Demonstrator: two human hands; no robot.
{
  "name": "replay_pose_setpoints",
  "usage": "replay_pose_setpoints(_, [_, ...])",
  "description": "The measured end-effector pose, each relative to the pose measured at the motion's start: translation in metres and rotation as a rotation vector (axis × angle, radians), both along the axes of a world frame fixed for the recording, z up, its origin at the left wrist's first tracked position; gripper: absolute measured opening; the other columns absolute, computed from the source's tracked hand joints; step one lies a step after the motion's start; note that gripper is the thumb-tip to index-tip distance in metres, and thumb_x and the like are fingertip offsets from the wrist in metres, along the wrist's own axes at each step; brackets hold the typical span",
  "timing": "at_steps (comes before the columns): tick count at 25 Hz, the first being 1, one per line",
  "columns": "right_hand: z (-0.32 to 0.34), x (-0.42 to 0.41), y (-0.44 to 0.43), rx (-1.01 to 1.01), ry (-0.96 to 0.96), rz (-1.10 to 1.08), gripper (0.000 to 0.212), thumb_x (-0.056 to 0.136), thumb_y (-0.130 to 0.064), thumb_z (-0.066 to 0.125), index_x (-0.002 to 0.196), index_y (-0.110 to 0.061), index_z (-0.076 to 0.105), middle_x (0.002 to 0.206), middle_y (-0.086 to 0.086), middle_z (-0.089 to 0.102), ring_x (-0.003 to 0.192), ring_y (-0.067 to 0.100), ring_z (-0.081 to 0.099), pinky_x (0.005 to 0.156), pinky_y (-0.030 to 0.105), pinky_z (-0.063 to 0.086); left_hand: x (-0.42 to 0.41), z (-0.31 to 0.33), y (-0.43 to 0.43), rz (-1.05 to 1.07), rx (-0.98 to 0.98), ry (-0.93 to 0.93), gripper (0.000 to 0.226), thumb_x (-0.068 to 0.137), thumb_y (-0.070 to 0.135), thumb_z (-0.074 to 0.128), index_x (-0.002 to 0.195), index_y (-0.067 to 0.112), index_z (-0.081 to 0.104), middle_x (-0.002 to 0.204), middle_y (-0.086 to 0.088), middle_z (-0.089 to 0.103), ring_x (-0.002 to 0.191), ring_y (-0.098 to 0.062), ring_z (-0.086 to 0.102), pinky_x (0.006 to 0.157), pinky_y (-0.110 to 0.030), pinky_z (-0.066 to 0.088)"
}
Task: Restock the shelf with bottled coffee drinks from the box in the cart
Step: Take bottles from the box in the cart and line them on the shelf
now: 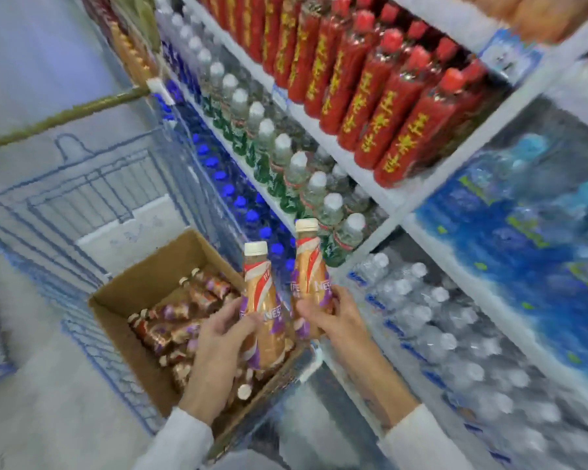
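- Left hand [223,329] was wrapped round an orange-and-purple plastic coffee bottle w/ cream cap [262,307]; grip closed on the lower body, cap up.
- Right hand [333,315] gripped a second matching coffee bottle [309,276] the same way, just beside the first, toward 3 o'clock.
- Both bottles stood near upright, long axes pointing to 12 o'clock, caps leaning slightly toward the white metal shelving [381,198] at 1–3 o'clock.
- Right hand was nearer the shelves; likely it'd place first.
- No open coffee slot showed: red-labelled bottles [404,106] up top, clear white-capped bottles [286,157] mid, blue-capped bottles [231,191] below, all packed tight.
- Brown cardboard box [143,283] sat at 7–9 o'clock of the hands in the blue wire cart [82,184]; more coffee bottles lay loose on their sides inside.
- Frame was blurred; target shelf couldn't be told.
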State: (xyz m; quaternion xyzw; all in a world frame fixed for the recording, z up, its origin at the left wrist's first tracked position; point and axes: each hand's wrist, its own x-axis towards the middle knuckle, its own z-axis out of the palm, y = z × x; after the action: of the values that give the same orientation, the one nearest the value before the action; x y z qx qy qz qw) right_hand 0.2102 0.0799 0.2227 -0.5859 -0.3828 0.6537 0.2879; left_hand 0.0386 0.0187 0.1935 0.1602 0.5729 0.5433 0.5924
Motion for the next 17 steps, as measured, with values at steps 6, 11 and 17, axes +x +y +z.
replay_pose_setpoints(6, [0.064, 0.162, -0.058, 0.2, 0.035, -0.367, 0.059, 0.079, -0.024, 0.084, 0.127, -0.014, 0.053, 0.115, 0.005, 0.072, 0.095, 0.013, 0.072, 0.072, 0.022, 0.055, 0.154, 0.057, 0.032, -0.343, 0.153, -0.052, 0.025, 0.073, 0.016, 0.08, 0.097, 0.009, 0.078, 0.096, -0.018, 0.073, 0.087, -0.029, 0.061, 0.084, -0.044, 0.046])
replay_pose_setpoints(11, [0.104, 0.297, -0.135, 0.316, 0.009, -0.61, 0.037, 0.085, -0.001, 0.072, 0.118, -0.008, 0.054, 0.099, 0.005, 0.069, 0.069, -0.001, 0.067, 0.057, 0.015, 0.05, 0.304, 0.111, 0.007, -0.577, 0.273, -0.068, 0.038, 0.049, 0.033, 0.083, 0.083, 0.015, 0.08, 0.08, -0.007, 0.073, 0.078, -0.024, 0.059, 0.075, -0.038, 0.043])
replay_pose_setpoints(17, [0.154, 0.423, -0.218, 0.471, -0.047, -0.733, 0.045, 0.084, -0.014, 0.077, 0.124, -0.017, 0.057, 0.11, 0.004, 0.073, 0.091, 0.009, 0.07, 0.071, 0.02, 0.054, 0.444, 0.17, -0.041, -0.78, 0.435, -0.046, 0.031, 0.051, 0.039, 0.08, 0.077, 0.022, 0.078, 0.073, 0.0, 0.068, 0.066, -0.015, 0.056, 0.066, -0.032, 0.041])
